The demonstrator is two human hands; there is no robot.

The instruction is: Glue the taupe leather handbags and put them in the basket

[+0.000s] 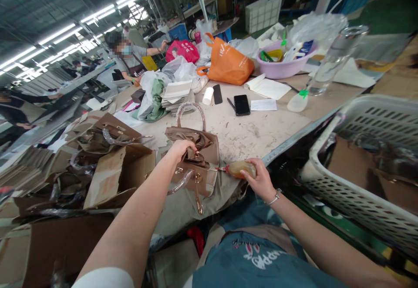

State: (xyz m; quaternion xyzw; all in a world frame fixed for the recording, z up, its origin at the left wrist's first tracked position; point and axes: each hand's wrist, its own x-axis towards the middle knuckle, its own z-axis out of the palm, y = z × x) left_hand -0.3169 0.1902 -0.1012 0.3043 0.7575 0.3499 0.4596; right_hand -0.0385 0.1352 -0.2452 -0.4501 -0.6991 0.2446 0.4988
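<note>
A brown handbag (209, 149) with gold-coloured metal fittings and plastic-wrapped handles lies on the worktable before me. My left hand (185, 149) reaches into its top, with the fingers closed on the bag's gathered inner cloth; some fingertips are hidden. In my right hand (259, 175) is a squeeze bottle (241, 170) of amber liquid, tipped on its side. Its narrow reddish nozzle points left and meets or almost meets the bag's right edge; I cannot tell which.
More brown bags (94, 135) and an open cardboard box (137, 166) crowd the left. A white basket (352, 183) holding brown pieces stands right. Farther back are a phone (242, 105), an orange bag (228, 64), a purple basin (277, 68) and a clear bottle (336, 61). A co-worker (130, 59) stands across.
</note>
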